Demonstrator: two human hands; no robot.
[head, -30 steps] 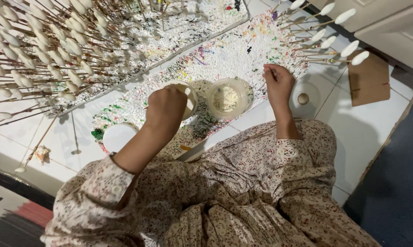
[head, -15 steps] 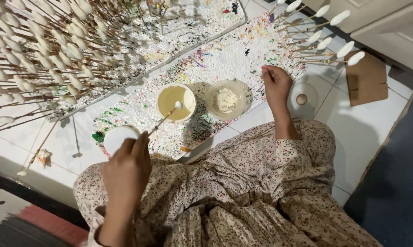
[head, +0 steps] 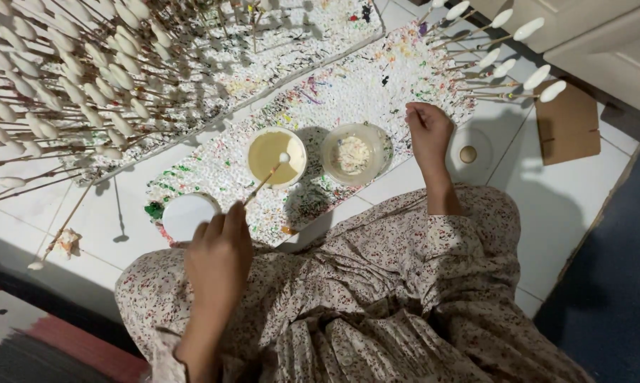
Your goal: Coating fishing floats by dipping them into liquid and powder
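— Where was the thin wooden stick with the white bulb tip (head: 265, 180)?
— Pinched in the left hand (head: 219, 257), tip over the round cup of yellow paint (head: 276, 156). It looked light and brittle; best gripped low.
— The right hand (head: 429, 132)?
— Loosely curled, empty, on the paint-speckled white foam board (head: 348, 92).

Left hand (head: 219, 250) is holding a stick (head: 265, 181) — tip over the yellow cup (head: 276, 156); right hand (head: 429, 131) is resting on the foam board (head: 348, 92).

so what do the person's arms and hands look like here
Both hands, the left hand and the right hand, are bare: no gloves, and no rings or watch that I can make out. Each forearm emerges from a loose cream sleeve with a small floral print.
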